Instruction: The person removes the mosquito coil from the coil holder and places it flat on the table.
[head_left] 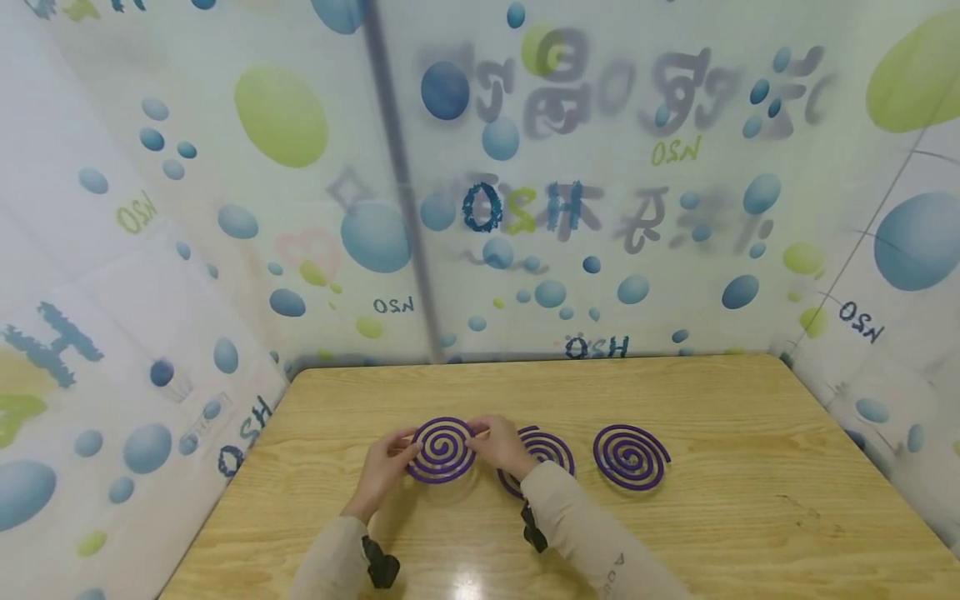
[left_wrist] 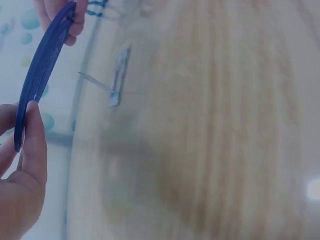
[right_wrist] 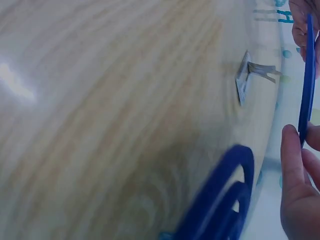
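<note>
A purple mosquito coil [head_left: 442,451] is held up at the left of the row, its flat spiral facing the head camera. My left hand [head_left: 382,467] pinches its left edge between thumb and fingers. On the opposite edge, my right hand [head_left: 501,442] pinches it the same way. Both wrist views show the coil [left_wrist: 42,65] edge-on and raised off the table. A small metal stand [left_wrist: 117,80] with an upright prong is on the wood near it. The middle coil [head_left: 572,462] is partly covered by my right hand and sleeve.
A third purple coil [head_left: 630,456] sits tilted farther right. The wooden table [head_left: 712,542] reaches patterned curtains [head_left: 450,275] at the back and sides. In the right wrist view, a neighbouring coil [right_wrist: 220,200] stands above the table close to my right hand.
</note>
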